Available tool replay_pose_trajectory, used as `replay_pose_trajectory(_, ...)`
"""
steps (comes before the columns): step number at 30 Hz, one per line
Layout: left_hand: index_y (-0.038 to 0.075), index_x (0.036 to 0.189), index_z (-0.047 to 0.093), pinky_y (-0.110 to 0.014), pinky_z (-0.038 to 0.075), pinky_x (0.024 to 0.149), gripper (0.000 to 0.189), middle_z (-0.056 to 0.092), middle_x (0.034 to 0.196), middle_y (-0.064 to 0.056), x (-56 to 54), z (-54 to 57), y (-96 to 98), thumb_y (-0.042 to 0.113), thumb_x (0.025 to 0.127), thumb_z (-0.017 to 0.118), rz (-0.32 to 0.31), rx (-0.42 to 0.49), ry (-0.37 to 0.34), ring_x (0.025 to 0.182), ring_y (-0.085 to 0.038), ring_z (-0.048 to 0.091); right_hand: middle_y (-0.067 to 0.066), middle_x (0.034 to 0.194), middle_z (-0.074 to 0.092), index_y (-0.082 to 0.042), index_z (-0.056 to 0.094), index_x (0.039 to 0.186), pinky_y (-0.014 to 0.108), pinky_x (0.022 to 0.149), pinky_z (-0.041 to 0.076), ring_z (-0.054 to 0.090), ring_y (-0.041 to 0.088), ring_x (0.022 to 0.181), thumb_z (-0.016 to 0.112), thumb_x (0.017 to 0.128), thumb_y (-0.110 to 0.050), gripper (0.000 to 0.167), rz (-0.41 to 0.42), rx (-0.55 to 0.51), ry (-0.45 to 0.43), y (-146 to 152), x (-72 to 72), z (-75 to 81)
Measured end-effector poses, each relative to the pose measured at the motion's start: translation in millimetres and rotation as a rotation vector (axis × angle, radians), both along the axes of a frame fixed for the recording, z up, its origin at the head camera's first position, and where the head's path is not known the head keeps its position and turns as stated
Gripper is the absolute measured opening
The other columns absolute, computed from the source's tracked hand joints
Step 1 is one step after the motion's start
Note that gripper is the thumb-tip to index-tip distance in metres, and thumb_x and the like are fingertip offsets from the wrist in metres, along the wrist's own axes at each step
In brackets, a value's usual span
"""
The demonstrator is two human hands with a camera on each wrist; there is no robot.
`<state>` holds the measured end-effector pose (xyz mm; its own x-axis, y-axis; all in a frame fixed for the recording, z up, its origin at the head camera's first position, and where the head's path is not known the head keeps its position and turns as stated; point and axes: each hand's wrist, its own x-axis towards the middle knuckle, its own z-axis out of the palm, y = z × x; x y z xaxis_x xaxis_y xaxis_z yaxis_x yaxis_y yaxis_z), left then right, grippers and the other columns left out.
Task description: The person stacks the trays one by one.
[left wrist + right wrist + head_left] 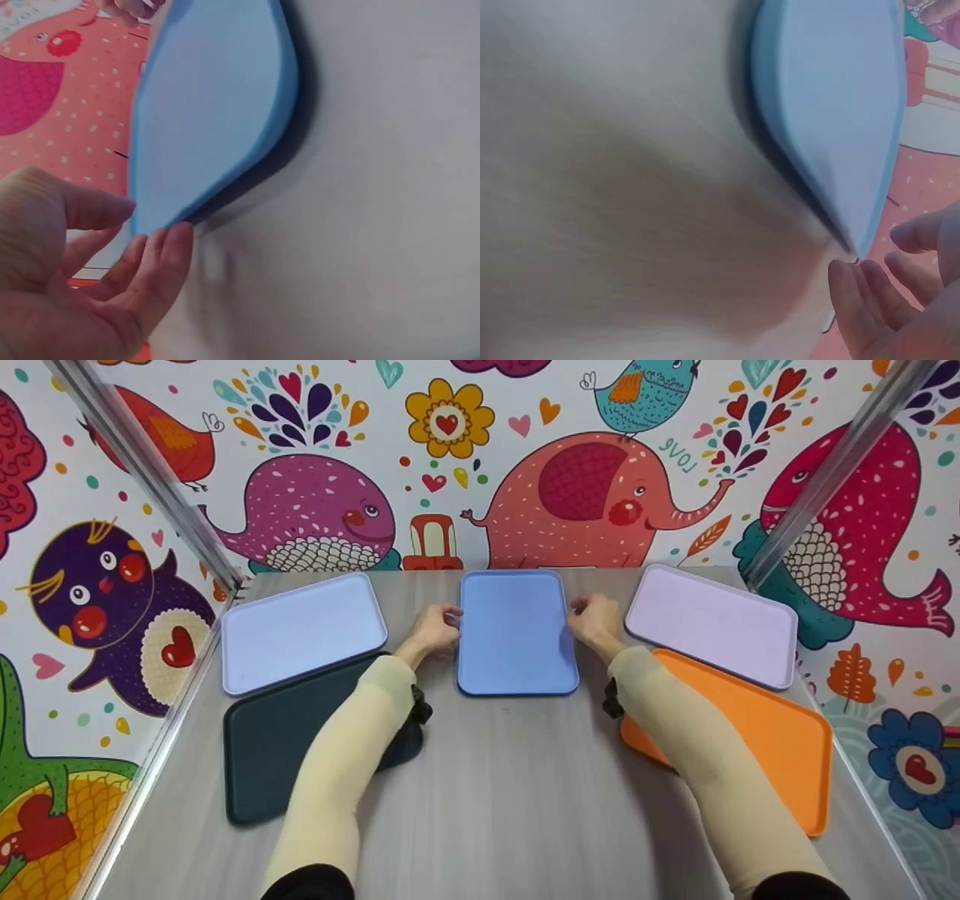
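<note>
A blue tray [517, 634] lies flat on the grey table, long sides running away from me. Beside its left edge is my left hand [436, 628]; the left wrist view shows the fingertips [178, 238] at the tray's rim, with the thumb apart from the fingers. At the opposite edge is my right hand [596, 621]. In the right wrist view its fingertips [845, 274] are close to the rim, thumb spread away; whether they touch is hard to tell. Neither hand is curled round the tray.
At left, a pale blue tray [304, 634] lies behind a dark tray [281, 742], partly covered by my left arm. A lilac tray [712, 626] and an orange tray [787, 750] lie at right, my right arm over the orange one. Patterned walls [442, 480] border the table [510, 795].
</note>
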<state>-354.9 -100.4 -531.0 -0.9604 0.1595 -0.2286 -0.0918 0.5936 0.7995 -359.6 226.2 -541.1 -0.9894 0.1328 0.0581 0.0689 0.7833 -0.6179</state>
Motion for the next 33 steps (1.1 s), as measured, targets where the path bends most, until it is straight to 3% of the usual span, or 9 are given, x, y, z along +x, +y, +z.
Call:
replay_pose_trajectory(3,0.005,0.157,0.061,-0.055,0.07,0.089,0.062,0.066,0.144,-0.021,8.0,9.1,-8.4,-0.004,0.095,0.057,-0.015,0.027,-0.027,0.105,-0.033,0.072,0.021,0.121,0.083,-0.001,0.082,0.126,0.054,0.101,0.063,0.078,0.039,0.114,0.067,0.099,-0.02,0.036,0.013,-0.01,-0.006,-4,5.4,10.4)
replay_pose_trajectory(10,0.0,0.158,0.059,-0.053,0.068,0.1,0.058,0.065,0.146,-0.026,20.1,22.1,-38.5,0.002,0.1,0.064,-0.051,0.042,-0.032,0.119,-0.033,0.068,0.024,0.135,0.079,0.002,0.076,0.137,0.053,0.11,0.061,0.074,0.039,0.126,0.073,0.101,-0.02,0.042,0.07,-0.11,-0.012,-22,14.8,17.9)
replay_pose_trajectory(15,-0.001,0.158,0.057,-0.052,0.068,0.101,0.056,0.063,0.144,-0.026,30.3,28.9,-60.7,0.006,0.104,0.067,-0.063,0.023,-0.041,0.122,-0.033,0.067,0.024,0.137,0.077,0.003,0.074,0.139,0.053,0.112,0.061,0.075,0.041,0.127,0.076,0.101,-0.019,0.045,0.133,-0.185,-0.011,-41,26.6,22.9)
replay_pose_trajectory(20,-0.003,0.157,0.058,-0.05,0.07,0.097,0.056,0.064,0.14,-0.027,43.2,31.0,-82.2,0.008,0.103,0.068,-0.065,0.018,-0.026,0.116,-0.029,0.07,0.024,0.14,0.075,0.003,0.072,0.142,0.053,0.113,0.06,0.074,0.042,0.127,0.077,0.099,-0.019,0.048,0.181,-0.271,-0.043,-61,40.9,25.5)
replay_pose_trajectory(26,-0.006,0.155,0.058,-0.046,0.071,0.092,0.056,0.066,0.135,-0.024,61.1,31.3,-103.0,0.011,0.104,0.071,-0.08,0.021,-0.017,0.111,-0.025,0.071,0.023,0.144,0.074,-0.001,0.073,0.142,0.052,0.116,0.057,0.069,0.044,0.134,0.081,0.095,-0.017,0.05,0.175,-0.361,-0.08,-88,51.9,24.0)
replay_pose_trajectory(33,-0.005,0.157,0.057,-0.04,0.07,0.09,0.057,0.069,0.138,-0.027,86.6,28.6,-137.9,0.015,0.106,0.072,-0.021,0.025,-0.057,0.113,-0.024,0.073,0.024,0.151,0.07,-0.002,0.07,0.147,0.052,0.116,0.058,0.069,0.044,0.137,0.085,0.095,-0.018,0.057,0.254,-0.449,-0.144,-120,62.9,22.4)
